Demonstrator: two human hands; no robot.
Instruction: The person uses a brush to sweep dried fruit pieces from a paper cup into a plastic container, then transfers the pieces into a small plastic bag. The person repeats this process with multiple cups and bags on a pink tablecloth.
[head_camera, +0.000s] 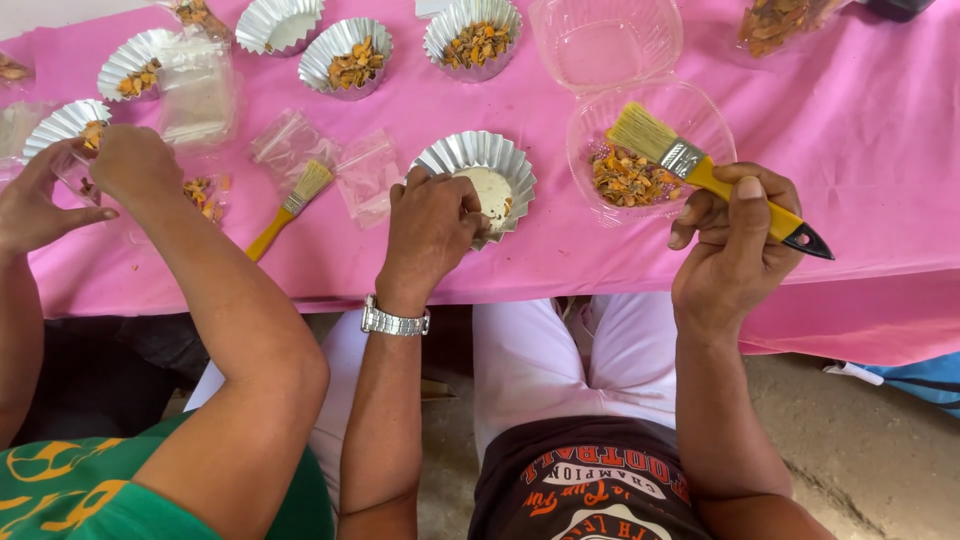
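- The brush (700, 170), yellow-handled with pale bristles and a metal band, sits in the right hand (735, 250), fingers pressed together around the handle; its black end sticks out past the knuckles to the right.
- Its bristles hang over a clear bowl (700, 110) of orange-brown bits; I cannot tell whether they touch it.
- The left hand (430, 225), a metal watch (395, 322) on its wrist, grips the near-left edge of a fluted foil cup (495, 155), fingers curled and pinching its rim.
- That cup stands on the tabletop, just left of the bowl, with a pale floor and a few orange specks inside.
- The tabletop wears a pink cloth (880, 150).
- A second clear bowl (600, 40), empty, lies behind the first.
- Three more foil cups run along the far side: two hold orange bits (350, 60) (475, 40), and one (280, 22) looks bare.
- A second brush (290, 208) lies flat left of the held cup, beside small clear bags (365, 170).
- At far left a co-worker in a green shirt has both hands (130, 160) at a small bag near two further foil cups (135, 65).
- A bag of orange bits (775, 22) sits at the top right edge.
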